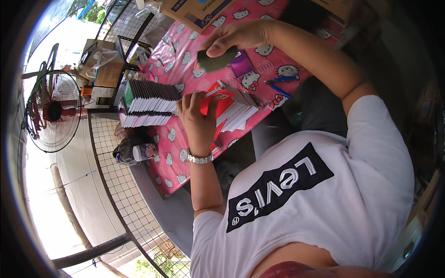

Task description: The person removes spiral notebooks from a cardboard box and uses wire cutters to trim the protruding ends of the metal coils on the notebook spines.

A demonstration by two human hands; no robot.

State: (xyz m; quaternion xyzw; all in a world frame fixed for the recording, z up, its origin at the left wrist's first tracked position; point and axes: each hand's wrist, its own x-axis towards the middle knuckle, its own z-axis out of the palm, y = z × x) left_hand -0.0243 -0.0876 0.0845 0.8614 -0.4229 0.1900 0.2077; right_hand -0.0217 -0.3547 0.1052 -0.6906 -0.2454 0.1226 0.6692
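My left hand [198, 111], with a silver watch at its wrist, is at the left side of a small stack of red-covered spiral notebooks [234, 109]. Its thumb and fingers are curled at the edge of the top red cover. Farther off, my right hand [234, 41] grips a dark grey-green flat block [217, 59], blurred by motion, so its kind is unclear. A purple notebook [241, 64] lies on the table just beyond the red ones. To the right of these rests a blue-handled tool [280, 85], perhaps scissors or pliers.
A pink tablecloth with white cat faces [169, 157] covers the table. Tall stacks of dark-covered notebooks [148, 102] stand at the left, near a white jar [143, 152]. Cardboard boxes [194, 14] sit at the far edge. A black fan [54, 111] stands beyond the wire mesh.
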